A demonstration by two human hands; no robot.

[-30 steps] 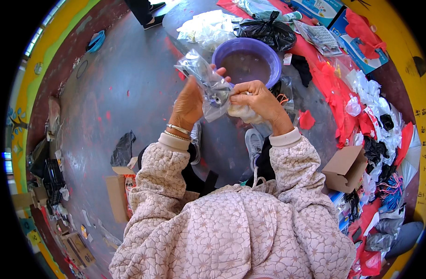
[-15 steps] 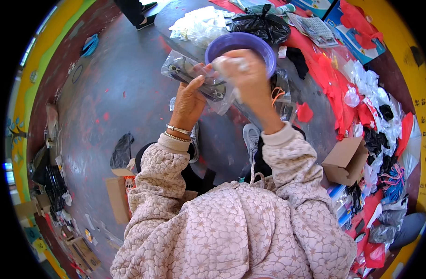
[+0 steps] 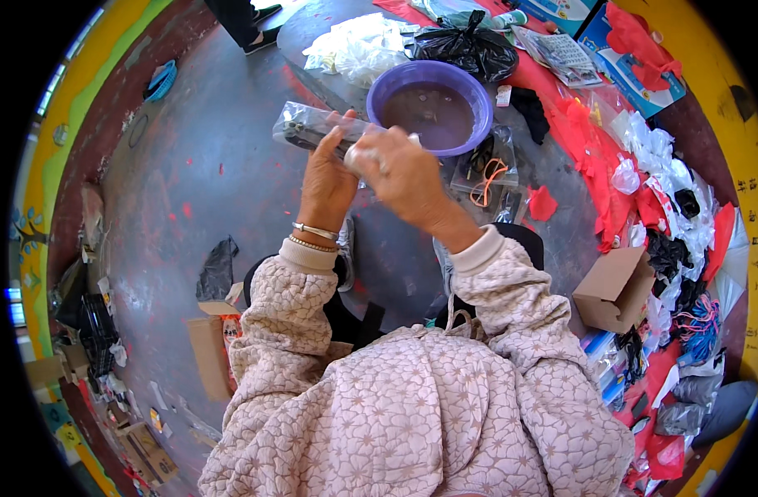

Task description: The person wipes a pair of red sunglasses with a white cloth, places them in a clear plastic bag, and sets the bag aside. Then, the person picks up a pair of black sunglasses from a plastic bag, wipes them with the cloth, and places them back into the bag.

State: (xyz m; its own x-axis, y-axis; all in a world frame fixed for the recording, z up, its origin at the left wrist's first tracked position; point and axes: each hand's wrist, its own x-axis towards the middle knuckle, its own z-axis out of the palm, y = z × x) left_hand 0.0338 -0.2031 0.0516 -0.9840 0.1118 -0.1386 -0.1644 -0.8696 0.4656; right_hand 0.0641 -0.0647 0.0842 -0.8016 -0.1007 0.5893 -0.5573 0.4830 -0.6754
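Head view showed the bag left of the frame's upper centre, its long axis sloping gently down to the right. The left hand gripped it near its middle — thumb across the near side, fingers behind. From the right hand, the bag stretched up and left; that hand, blurred, was closed around a white cloth at the bag's right end.

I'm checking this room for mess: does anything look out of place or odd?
Yes. The water in the purple basin looks murky, with small bits in it. A crumpled red scrap lies on the floor apart from the red sheeting, like stray litter.
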